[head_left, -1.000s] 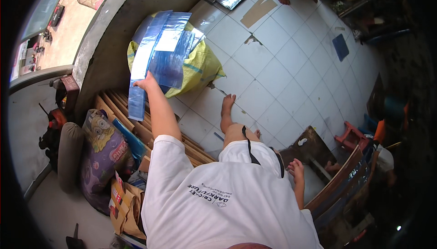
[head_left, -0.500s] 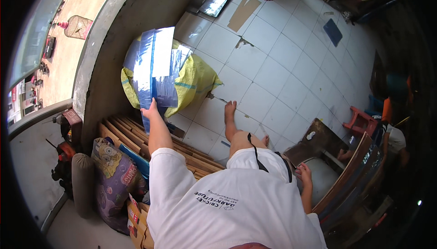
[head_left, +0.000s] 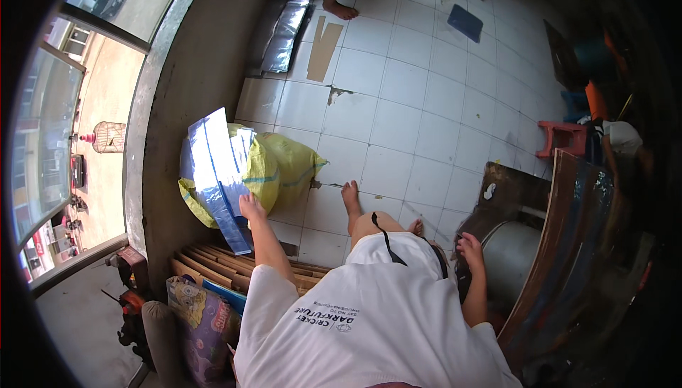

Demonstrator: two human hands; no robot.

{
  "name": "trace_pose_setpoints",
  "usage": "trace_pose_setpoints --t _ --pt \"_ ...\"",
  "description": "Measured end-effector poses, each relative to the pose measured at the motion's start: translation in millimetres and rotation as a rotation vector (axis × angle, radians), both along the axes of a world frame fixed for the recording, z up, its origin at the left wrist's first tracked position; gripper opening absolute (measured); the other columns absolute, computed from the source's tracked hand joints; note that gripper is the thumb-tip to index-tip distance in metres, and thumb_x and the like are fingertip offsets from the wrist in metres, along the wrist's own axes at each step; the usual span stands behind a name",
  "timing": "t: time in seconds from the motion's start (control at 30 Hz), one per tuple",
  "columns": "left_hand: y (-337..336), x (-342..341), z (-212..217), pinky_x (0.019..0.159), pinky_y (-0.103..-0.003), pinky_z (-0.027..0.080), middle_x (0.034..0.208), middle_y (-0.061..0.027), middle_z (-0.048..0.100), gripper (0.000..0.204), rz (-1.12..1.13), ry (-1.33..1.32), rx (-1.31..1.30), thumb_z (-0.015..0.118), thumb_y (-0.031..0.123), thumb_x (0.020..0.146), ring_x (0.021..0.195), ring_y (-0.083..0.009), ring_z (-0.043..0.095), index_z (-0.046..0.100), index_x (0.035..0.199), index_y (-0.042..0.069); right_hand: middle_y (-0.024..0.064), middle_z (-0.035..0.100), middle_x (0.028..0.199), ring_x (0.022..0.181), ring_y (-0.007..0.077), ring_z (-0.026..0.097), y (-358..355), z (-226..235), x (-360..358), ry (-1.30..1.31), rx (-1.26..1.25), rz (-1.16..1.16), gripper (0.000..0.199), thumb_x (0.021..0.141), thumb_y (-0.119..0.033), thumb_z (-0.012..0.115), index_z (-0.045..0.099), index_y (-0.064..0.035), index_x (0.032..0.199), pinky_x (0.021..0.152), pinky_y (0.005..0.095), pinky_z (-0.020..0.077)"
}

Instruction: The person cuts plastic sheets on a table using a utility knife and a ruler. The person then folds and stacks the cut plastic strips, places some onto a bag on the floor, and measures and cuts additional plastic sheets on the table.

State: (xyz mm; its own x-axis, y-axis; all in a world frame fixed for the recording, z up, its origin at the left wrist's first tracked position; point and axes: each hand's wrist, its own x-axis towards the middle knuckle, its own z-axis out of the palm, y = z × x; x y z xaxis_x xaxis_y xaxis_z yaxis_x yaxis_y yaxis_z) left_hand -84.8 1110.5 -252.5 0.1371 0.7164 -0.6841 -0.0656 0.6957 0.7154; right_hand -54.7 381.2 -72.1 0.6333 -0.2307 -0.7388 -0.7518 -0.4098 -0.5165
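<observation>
Glossy blue and white plastic sheets [head_left: 213, 161] lie across a stuffed yellow sack [head_left: 284, 164], with a long blue strip hanging down at the near end. My left hand [head_left: 251, 208] is at their near right edge, fingers curled on a corner; the fingertips are partly hidden. Out to the right, my right hand [head_left: 470, 247] has bent fingers drawn together beside a grey rounded object [head_left: 506, 253]. Whatever may be between those fingers is too small to make out.
Flattened cardboard [head_left: 206, 257] stands below the sack, near a purple patterned pillow [head_left: 195, 331]. At right are a leaning brown board [head_left: 550, 232] and a red stool [head_left: 561, 136]. Another person's foot [head_left: 341, 10] rests on the tiles near cardboard strips [head_left: 323, 51] and silvery sheeting [head_left: 288, 36].
The view has turned, shifting the whole room in the picture. My left hand has moved from the hanging strip to the sheets' right edge, and the sheets lie more slanted.
</observation>
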Motion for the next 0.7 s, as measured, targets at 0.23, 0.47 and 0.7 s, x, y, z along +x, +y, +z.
trace_pose_setpoints --t 0.23,0.47,0.7 --pt "-377.9 162.3 211.7 0.107 -0.040 0.038 0.141 -0.0220 0.049 0.049 -1.434 -0.254 0.800 0.062 0.020 0.094 0.131 -0.0390 0.046 0.048 0.137 -0.001 0.0137 0.060 0.125 0.112 0.0207 0.059 59.2 58.1 70.1 -0.202 0.607 -0.139 0.045 0.101 -0.034 0.051 0.049 -0.0037 0.135 0.098 0.0357 0.0448" --pt "-625.1 110.4 348.5 0.116 -0.056 0.020 0.153 -0.0125 0.037 0.056 -1.891 -1.197 1.638 0.054 0.040 0.091 0.142 -0.0341 0.034 0.049 0.141 0.014 0.0178 0.036 0.151 0.137 0.0314 0.038 13.6 145.1 61.1 -0.225 1.850 -0.413 0.084 0.094 -0.067 0.036 0.028 -0.0051 0.150 0.111 0.0429 0.0307" --pt "-687.3 106.1 345.6 0.115 -0.058 0.018 0.156 -0.0133 0.031 0.051 -1.907 -0.661 1.847 0.052 0.040 0.096 0.144 -0.0299 0.029 0.048 0.142 0.017 0.0193 0.026 0.156 0.143 0.0304 0.026 -120.7 187.1 -7.4 -0.556 1.644 -0.607 0.087 0.095 -0.067 0.035 0.021 -0.0026 0.152 0.116 0.0464 0.0209"
